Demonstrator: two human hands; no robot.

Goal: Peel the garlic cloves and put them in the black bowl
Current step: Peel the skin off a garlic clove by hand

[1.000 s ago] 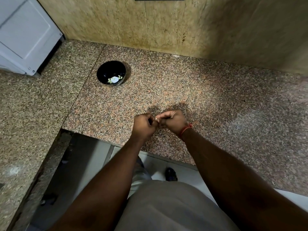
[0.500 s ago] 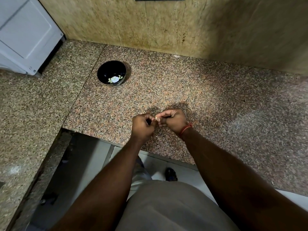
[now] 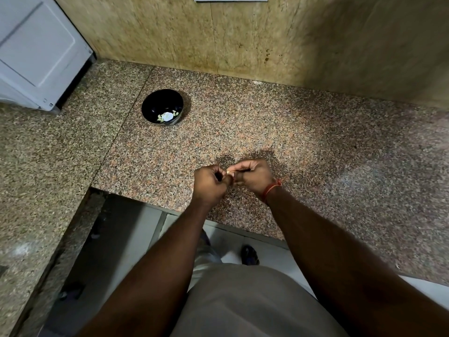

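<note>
From the head camera, looking down over the granite counter (image 3: 315,147), both hands meet just above its near edge. The left hand (image 3: 210,182) has its fingers curled tight around something I can't make out, presumably the body of the garlic clove (image 3: 229,171), of which only a small pale tip shows between the two hands. The right hand (image 3: 254,175), with a red thread (image 3: 273,188) at the wrist, is curled too, thumb and forefinger pinched on that pale tip, probably on a flap of skin, though it is too small to say whether it is skin or flesh. The black bowl (image 3: 155,103) sits well apart, up and to the left near the seam in the stone, with a few pale pieces at its bottom that may be cloves already done. A white appliance (image 3: 36,52) stands in the far left corner. The peeling looks unfinished, I'd say. To do it well, the left hand should hold the clove firmly without crushing it while the right draws the skin off in one strip, turning the clove to free the rest. Only then should it be carried over and dropped inside the bowl.
</note>
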